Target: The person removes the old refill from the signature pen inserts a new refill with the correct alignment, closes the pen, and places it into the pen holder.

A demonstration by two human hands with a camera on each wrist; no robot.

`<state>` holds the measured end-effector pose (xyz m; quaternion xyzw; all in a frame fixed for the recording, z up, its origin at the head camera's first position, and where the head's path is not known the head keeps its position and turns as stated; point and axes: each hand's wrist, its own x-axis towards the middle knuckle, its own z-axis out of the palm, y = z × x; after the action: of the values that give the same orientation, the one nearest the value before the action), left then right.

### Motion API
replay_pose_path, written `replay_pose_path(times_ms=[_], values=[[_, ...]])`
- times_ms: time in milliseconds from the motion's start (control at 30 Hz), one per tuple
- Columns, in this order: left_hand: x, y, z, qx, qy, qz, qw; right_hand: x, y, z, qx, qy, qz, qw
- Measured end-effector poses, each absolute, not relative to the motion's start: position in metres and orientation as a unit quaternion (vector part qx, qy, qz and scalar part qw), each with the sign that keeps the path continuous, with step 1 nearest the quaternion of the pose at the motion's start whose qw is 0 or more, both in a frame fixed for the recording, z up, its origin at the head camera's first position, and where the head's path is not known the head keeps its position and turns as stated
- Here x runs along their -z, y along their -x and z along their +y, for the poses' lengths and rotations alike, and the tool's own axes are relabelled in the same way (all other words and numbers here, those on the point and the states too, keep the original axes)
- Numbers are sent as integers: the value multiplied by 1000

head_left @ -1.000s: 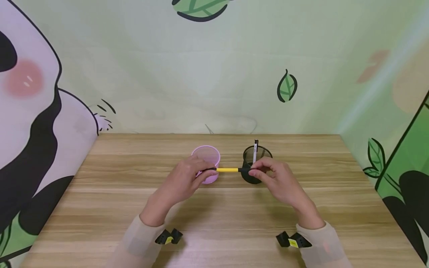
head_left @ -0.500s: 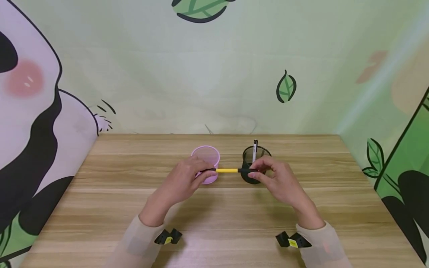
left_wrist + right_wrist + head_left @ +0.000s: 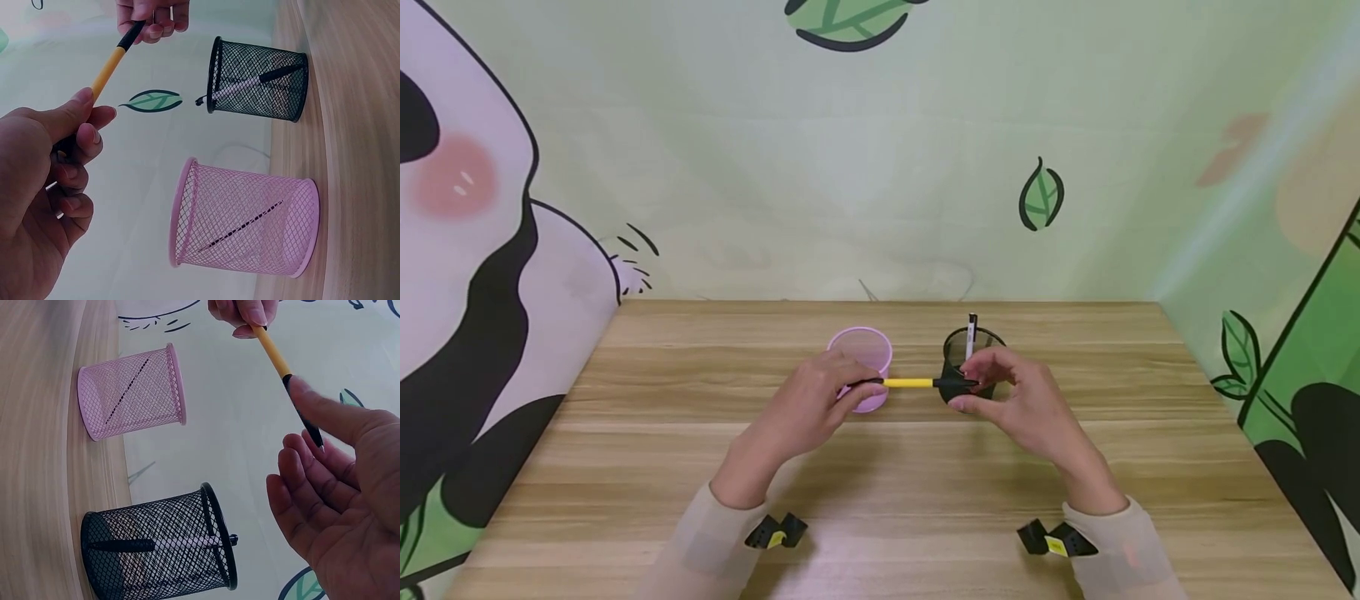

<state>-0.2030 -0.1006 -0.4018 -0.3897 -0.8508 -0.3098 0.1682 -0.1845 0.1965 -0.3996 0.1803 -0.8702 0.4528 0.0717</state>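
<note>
Level above the table, a yellow ballpoint pen (image 3: 908, 383) with black ends is pinched at its left end by my left hand (image 3: 808, 396). My right hand (image 3: 1022, 408) surrounds the other end with thumb and fingers spread apart. In the right wrist view the right thumb (image 3: 319, 406) overlaps the pen's black grip, and the bare metal tip points toward the parted fingers. Behind the left hand stands a pink mesh pen holder (image 3: 212, 187) with a thin dark rod inside. A black mesh pen holder (image 3: 250, 59), partly covered by the right hand, contains a white-and-black pen (image 3: 237, 87).
Both holders stand upright on the wooden table (image 3: 910, 517), side by side with a gap between them. Just beyond the table's back edge hangs a printed cloth backdrop (image 3: 737, 167). Small black wrist devices (image 3: 777, 531) sit at both sleeves.
The right thumb and fingers have parted from the pen's tip end, the thumb dropping lower. The left hand and the pen stay nearly in place.
</note>
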Motion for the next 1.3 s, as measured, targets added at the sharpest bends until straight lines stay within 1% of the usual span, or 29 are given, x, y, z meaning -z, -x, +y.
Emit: replay_pose_path(times_ms=[267,633,767,967,1300], values=[[400,203,-101,306,388,-853,169,398,185,197,-461,-176,-868,53],[400,202,-102,300,396,-850,174,403,185,197,-488,-191,-851,4],[400,203,-101,298,397,-851,175,405,186,196,-483,-192,-854,1],[399,202,-101,300,403,-846,179,406,186,196,-463,-198,-864,15],[400,203,-101,301,407,-844,179,405,185,194,-463,-204,-862,23]])
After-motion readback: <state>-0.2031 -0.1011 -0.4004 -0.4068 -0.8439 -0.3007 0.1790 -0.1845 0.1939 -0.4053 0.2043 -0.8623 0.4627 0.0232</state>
